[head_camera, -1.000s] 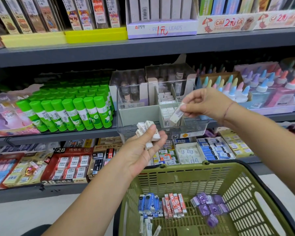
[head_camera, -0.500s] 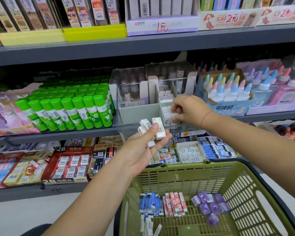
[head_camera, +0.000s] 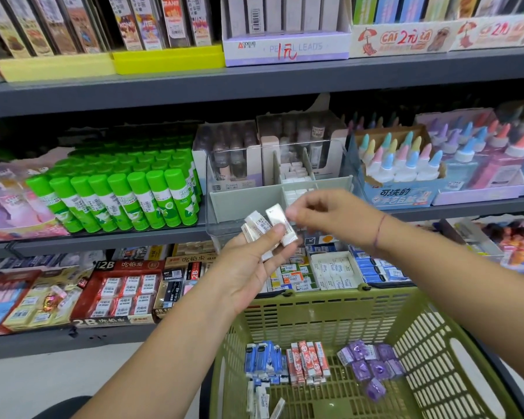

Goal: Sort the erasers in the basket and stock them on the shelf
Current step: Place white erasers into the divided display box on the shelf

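My left hand (head_camera: 245,264) is raised palm up in front of the shelf and grips several white erasers (head_camera: 262,228). My right hand (head_camera: 327,214) is just to their right, with curled fingertips at the upper edge of the front eraser; motion blur hides whether they pinch it. Behind the hands, a clear bin with grey dividers (head_camera: 242,201) holds rows of white erasers (head_camera: 297,193). Below, the green basket (head_camera: 315,302) contains blue erasers (head_camera: 263,358), red erasers (head_camera: 309,361), purple erasers (head_camera: 369,364) and a few white ones (head_camera: 257,397).
Green glue sticks (head_camera: 118,201) stand left of the bin, and pastel-capped glue bottles (head_camera: 406,164) stand to its right. On the lower shelf are red 2B eraser boxes (head_camera: 124,288) and trays of small erasers (head_camera: 336,270). The top shelf carries pencil lead boxes.
My right hand has come out of the bin without the eraser it put there and moved back to the erasers in my left hand. The left hand has barely moved.
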{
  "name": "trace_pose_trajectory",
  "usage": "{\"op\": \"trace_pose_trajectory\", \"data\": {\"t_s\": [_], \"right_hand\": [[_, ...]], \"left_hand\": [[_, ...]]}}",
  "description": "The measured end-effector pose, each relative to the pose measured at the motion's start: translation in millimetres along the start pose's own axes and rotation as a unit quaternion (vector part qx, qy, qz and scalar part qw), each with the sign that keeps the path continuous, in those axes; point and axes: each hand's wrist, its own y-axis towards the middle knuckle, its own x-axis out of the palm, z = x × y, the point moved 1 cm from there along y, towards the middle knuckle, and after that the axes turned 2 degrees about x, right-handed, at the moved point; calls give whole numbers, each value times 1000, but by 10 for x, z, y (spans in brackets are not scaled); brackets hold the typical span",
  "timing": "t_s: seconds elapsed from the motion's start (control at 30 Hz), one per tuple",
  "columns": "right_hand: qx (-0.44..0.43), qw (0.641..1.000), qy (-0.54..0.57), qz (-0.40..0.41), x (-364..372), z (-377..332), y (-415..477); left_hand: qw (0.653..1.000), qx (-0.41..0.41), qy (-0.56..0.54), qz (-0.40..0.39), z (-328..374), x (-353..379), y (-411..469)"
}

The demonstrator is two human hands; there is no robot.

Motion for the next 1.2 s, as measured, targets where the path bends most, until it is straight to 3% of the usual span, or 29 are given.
{"op": "trace_pose_trajectory", "data": {"t_s": [0.13,0.37,0.43,0.5,0.57,0.63,0.73,0.9,1.2], "right_hand": [[48,982,179,45,197,74,-166],[93,972,205,69,-101,53,-104],[57,983,131,112,-279,-8,-26],[1,989,-56,135,-403,-33,71],[-45,950,-292,103,-434,-32,180],[-74,900,-427,48,-377,-16,282],[-100,876,-471,16,-233,6,408],[-126,859,-495,40,-154,109,544],[-113,875,-467,61,-181,221,542]], "left_hand": [[999,6,30,-18,-30,24,-27],[999,-23,34,-14,-29,32,-44],[999,-15,32,-2,-4,16,-27],[999,-5,42,20,12,-5,-8],[998,0,53,37,12,-20,0],[998,-3,55,41,7,-23,2],[998,-10,53,37,1,-21,-2],[998,-17,40,39,-8,-26,-5],[997,-20,57,44,-44,-9,-22]]}}
